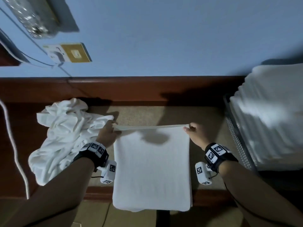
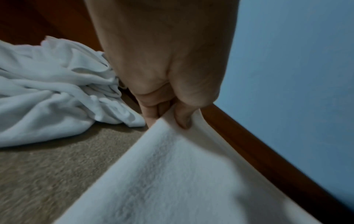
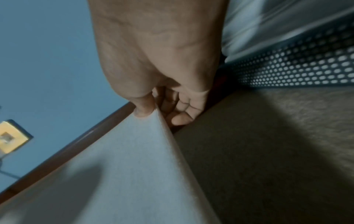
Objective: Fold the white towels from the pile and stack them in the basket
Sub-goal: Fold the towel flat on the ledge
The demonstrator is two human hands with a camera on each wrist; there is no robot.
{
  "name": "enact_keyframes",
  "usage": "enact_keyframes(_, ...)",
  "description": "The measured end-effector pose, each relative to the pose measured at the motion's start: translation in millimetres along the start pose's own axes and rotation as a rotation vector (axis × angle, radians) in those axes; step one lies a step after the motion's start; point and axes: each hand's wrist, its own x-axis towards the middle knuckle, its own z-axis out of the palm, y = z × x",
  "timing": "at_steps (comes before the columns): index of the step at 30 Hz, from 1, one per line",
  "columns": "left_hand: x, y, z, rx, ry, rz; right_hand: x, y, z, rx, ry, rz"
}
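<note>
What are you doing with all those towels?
Folding them. Each hand, left and right, pinches a far corner of one white towel, holding that edge up over the table. A crumpled pile waits on the left. On the right, folded towels already sit stacked in the basket.

Soft matt white cloth towel, rough beige woven tabletop, glossy reddish wood trim, dark perforated basket
</note>
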Motion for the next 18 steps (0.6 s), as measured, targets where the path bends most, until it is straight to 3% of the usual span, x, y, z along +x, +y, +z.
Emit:
enact_keyframes(3, 37.1, -3.4, 22.7, 0.279, 0.031, -0.041, 37.0, 14.6, 15.7, 0.008, -0.061, 0.075)
enact_keyframes(7, 79.5, -21.1, 43.9, 0.433, 0.020, -0.080, 75.2, 23.8, 34.1, 0.082, -0.107, 0.205)
enact_keyframes(11, 117.2, -26.9, 57.3, 0.322, 0.046, -0.213, 112.1, 24.9, 47.4, 0.114, -0.076, 0.301)
enact_keyframes(14, 150.4, -16.0, 62.0, 0.073, 0.057, -0.357, 148.4, 19.5, 52.9, 0.156, -0.045, 0.343)
enact_keyframes(18, 209.3, -41.3, 72.7, -0.151, 0.001, -0.451, 188.8, 15.1, 62.2, 0.086, -0.015, 0.353)
